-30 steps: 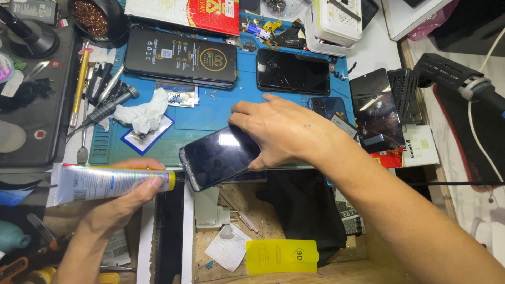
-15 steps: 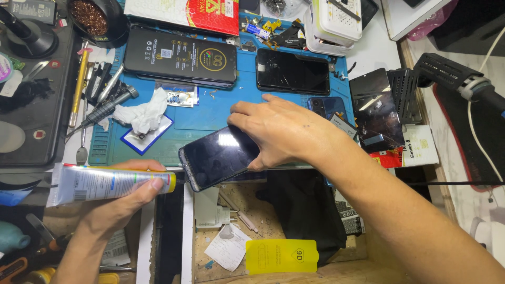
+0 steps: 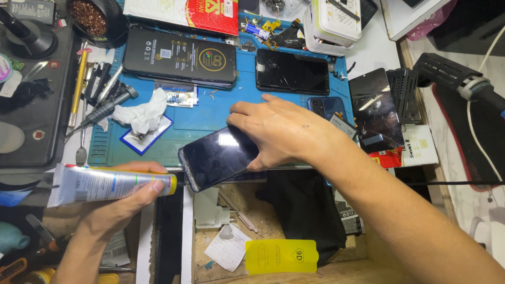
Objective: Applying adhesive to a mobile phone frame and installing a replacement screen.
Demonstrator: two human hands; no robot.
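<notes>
While we look down at the counter, the blue work mat fills most of the view, with a black boxed phone package and a dark phone lying flat on its far half. Near the front edge our right hand has its grip closed over the far end of a black smartphone, screen up, tilted, overhanging the mat edge. Our left hand is wrapped tight around a white glue tube with a yellow band; the nozzle sits right at the smartphone's near left edge, and we can't tell if it touches. A crumpled white tissue lies on the mat's left side, beside a screwdriver. A yellow screen-protector sleeve lies lower down, well apart from both hands. A black hot-air handle lies far right.
</notes>
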